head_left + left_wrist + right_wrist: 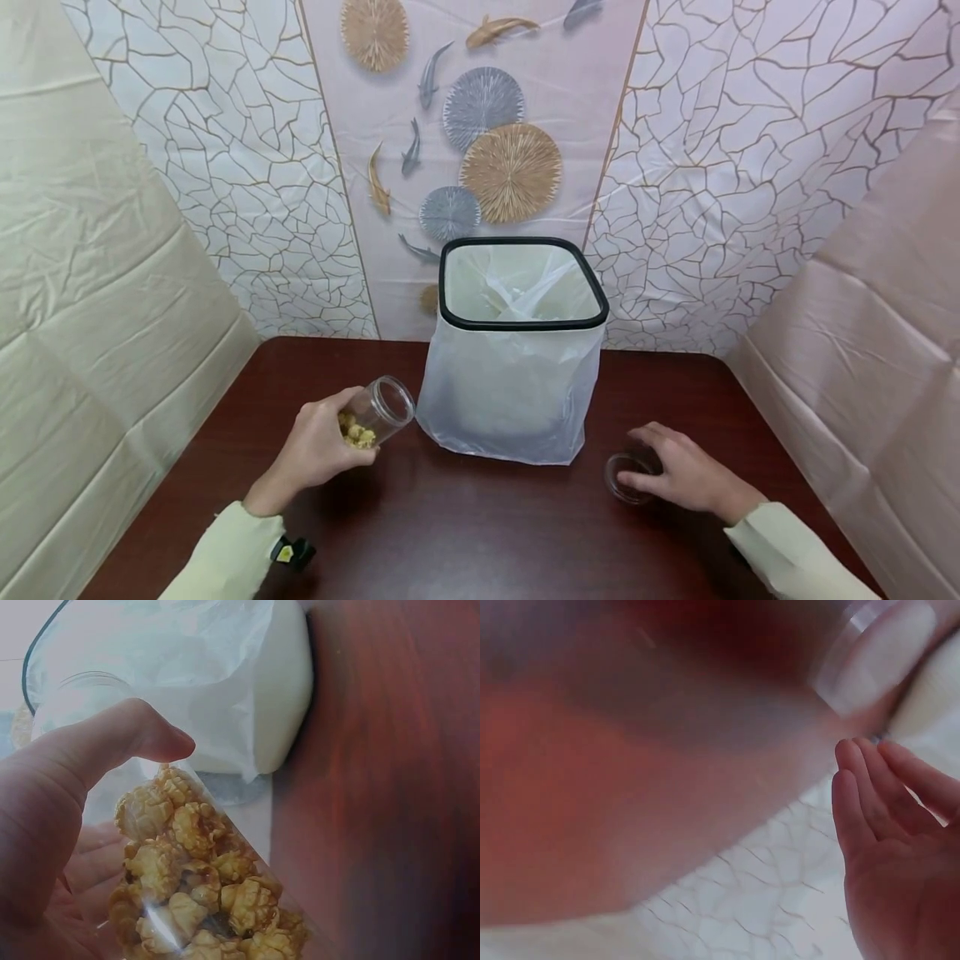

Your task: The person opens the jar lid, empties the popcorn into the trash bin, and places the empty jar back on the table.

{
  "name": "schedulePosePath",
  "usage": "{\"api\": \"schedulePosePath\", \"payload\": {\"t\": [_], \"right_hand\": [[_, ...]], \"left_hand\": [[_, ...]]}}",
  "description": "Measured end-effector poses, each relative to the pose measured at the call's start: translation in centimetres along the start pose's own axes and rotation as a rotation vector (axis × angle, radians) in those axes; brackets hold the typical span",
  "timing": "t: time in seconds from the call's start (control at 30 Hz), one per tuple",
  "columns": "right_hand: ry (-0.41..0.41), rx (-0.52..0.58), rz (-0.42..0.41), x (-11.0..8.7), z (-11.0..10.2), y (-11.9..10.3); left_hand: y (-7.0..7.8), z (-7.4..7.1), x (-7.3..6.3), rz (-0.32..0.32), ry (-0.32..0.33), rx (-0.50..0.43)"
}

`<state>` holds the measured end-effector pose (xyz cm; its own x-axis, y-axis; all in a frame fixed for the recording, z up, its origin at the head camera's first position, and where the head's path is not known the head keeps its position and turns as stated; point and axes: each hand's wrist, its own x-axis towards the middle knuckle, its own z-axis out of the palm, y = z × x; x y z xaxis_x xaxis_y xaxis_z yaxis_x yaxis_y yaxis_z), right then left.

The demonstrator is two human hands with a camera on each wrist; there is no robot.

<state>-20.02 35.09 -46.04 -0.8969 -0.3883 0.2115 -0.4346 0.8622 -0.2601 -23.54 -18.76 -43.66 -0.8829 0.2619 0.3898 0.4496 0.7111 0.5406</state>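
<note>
My left hand (pixel 318 442) grips a clear jar (pixel 378 408), tilted with its uncovered mouth facing up and right toward the bin. Caramel popcorn (pixel 195 877) lies in the lower part of the jar, and my thumb crosses its side in the left wrist view. On the right, my right hand (pixel 686 467) is over the table beside a round clear lid (pixel 613 482). Its fingers (pixel 866 791) are extended with nothing in them, and the lid shows apart from them in the right wrist view.
A white bin (pixel 510 383) with a black rim and a translucent liner bag stands at the table's back middle, between my hands. The dark red table (pixel 465 533) meets a patterned cloth wall (pixel 712 167) behind and beige cloth on both sides.
</note>
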Motion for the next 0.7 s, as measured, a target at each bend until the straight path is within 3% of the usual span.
{"api": "schedulePosePath", "payload": {"t": [0.2,0.4,0.7], "right_hand": [[-0.021,0.001,0.073,2.6,-5.3,-2.1],[-0.023,-0.011,0.083,5.7,-10.8,-4.1],[-0.039,-0.087,0.056,10.2,-15.5,-6.2]], "left_hand": [[0.4,-2.4,1.6,0.018,0.006,0.046],[1.4,-4.9,4.0,0.054,0.036,0.103],[3.9,-8.2,8.0,0.151,0.043,0.219]]}}
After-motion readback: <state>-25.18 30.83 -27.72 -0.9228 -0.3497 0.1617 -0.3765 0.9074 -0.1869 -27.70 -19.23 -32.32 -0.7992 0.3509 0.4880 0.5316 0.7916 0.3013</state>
